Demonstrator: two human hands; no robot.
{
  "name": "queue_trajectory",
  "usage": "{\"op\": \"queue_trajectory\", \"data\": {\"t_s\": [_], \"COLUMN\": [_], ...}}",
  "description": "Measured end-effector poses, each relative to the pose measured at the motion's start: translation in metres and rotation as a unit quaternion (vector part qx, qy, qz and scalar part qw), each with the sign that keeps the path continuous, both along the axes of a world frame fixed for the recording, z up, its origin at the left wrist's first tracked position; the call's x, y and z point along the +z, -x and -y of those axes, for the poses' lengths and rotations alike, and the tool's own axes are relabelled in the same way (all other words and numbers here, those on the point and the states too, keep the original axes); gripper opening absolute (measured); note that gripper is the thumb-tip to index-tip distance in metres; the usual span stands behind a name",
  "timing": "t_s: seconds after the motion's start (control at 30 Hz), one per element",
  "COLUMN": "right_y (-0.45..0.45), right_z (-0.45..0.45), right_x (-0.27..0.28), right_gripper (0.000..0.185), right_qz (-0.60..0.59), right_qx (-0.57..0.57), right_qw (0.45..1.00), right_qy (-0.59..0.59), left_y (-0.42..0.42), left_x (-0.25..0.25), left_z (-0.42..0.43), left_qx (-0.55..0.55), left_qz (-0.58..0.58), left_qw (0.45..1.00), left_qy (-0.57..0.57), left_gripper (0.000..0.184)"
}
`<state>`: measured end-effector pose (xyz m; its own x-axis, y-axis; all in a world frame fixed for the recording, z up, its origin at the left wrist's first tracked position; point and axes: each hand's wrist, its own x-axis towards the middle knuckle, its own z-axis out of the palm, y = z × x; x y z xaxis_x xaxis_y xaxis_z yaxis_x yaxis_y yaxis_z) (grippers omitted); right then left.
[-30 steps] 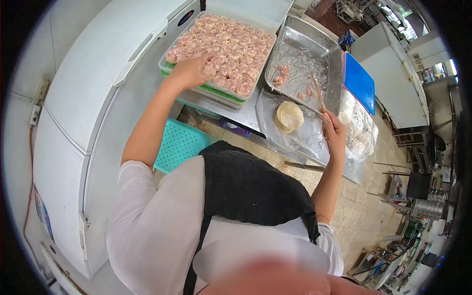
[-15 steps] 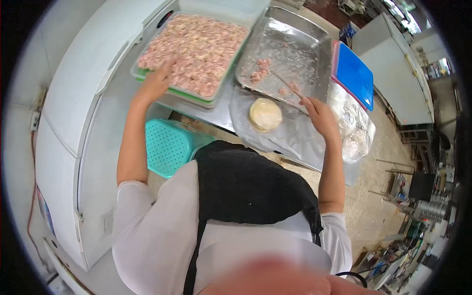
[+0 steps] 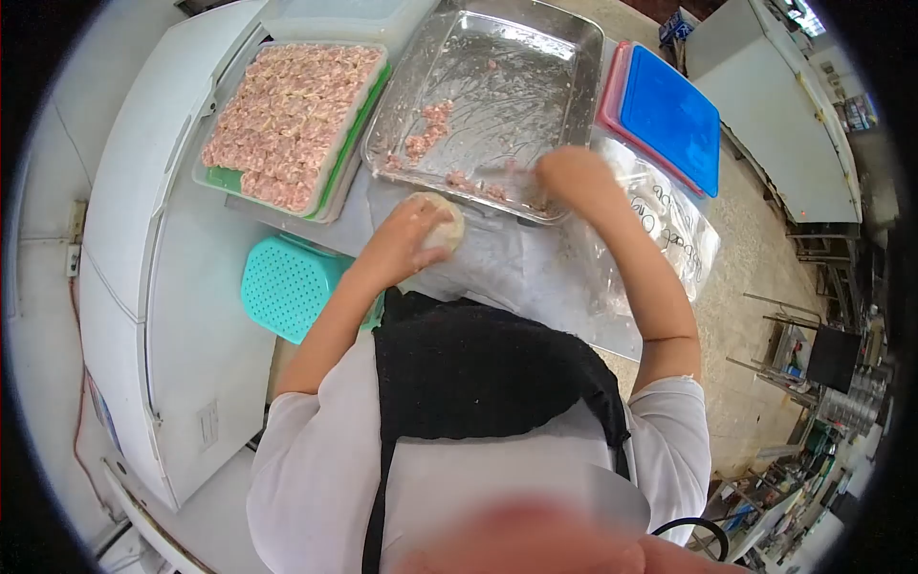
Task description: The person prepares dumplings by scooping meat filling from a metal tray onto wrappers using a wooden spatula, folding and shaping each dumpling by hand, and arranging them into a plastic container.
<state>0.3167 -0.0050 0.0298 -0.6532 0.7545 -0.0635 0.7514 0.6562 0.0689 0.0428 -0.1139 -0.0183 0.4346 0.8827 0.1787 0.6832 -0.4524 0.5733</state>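
Note:
My left hand [image 3: 400,241] grips a round stack of pale dough wrappers [image 3: 451,228], fingers over the top and thumb at the near edge. Beside the stack, a metal tray [image 3: 497,81] holds clumps of pink minced meat [image 3: 432,129] and smears on its floor. Over the tray's near right corner is my right hand [image 3: 579,180], fingers closed round a thin stick-like tool; motion smears its far end. To the left stands a clear plastic container [image 3: 207,177] packed with small lumps of pink meat [image 3: 296,115], with green showing along its edge.
Right of the tray lie a blue lid [image 3: 669,120] and a plastic bag with black writing [image 3: 660,220]. A turquoise perforated basket [image 3: 287,287] sits below the table's left edge. A white freezer [image 3: 201,287] flanks the left side.
My left hand has moved from the meat container to the dough wrappers and taken hold of them. My right hand has shifted left and up, over the tray. The view has turned slightly.

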Motion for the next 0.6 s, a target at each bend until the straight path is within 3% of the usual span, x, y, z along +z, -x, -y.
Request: {"op": "queue_trajectory", "data": {"t_s": [0.1,0.2,0.3,0.33,0.43,0.53,0.6], "right_y": [-0.020,-0.002,-0.014,-0.029,-0.030,-0.022,-0.021], "right_z": [-0.024,0.008,0.006,-0.005,0.002,0.020,0.017], "right_x": [-0.016,-0.039,0.004,0.003,-0.006,0.004,0.017], "right_gripper": [0.016,0.015,0.014,0.012,0.011,0.011,0.012], "right_qz": [-0.022,-0.021,-0.007,-0.037,-0.027,0.012,0.029], "right_qx": [-0.055,0.044,0.005,-0.009,-0.009,0.014,-0.012], "right_qw": [0.998,0.996,0.998,0.999,0.999,1.000,0.999], "right_qy": [-0.026,0.070,0.069,-0.001,-0.046,0.000,0.018], "left_y": [-0.006,0.005,0.009,0.010,0.014,0.020,0.023], "left_x": [-0.009,-0.016,-0.009,-0.004,0.003,0.000,0.002], "left_z": [-0.003,-0.007,-0.005,-0.006,-0.011,-0.019,-0.025], "left_qx": [0.027,0.045,0.082,0.081,0.086,0.129,0.226], "left_qz": [-0.010,0.057,0.125,0.126,0.140,0.220,0.467], "left_qw": [1.000,0.992,0.986,0.986,0.985,0.962,0.818], "left_qy": [0.003,0.099,0.068,0.070,0.058,0.091,0.248], "left_gripper": [0.031,0.021,0.016,0.016,0.017,0.022,0.026]}}
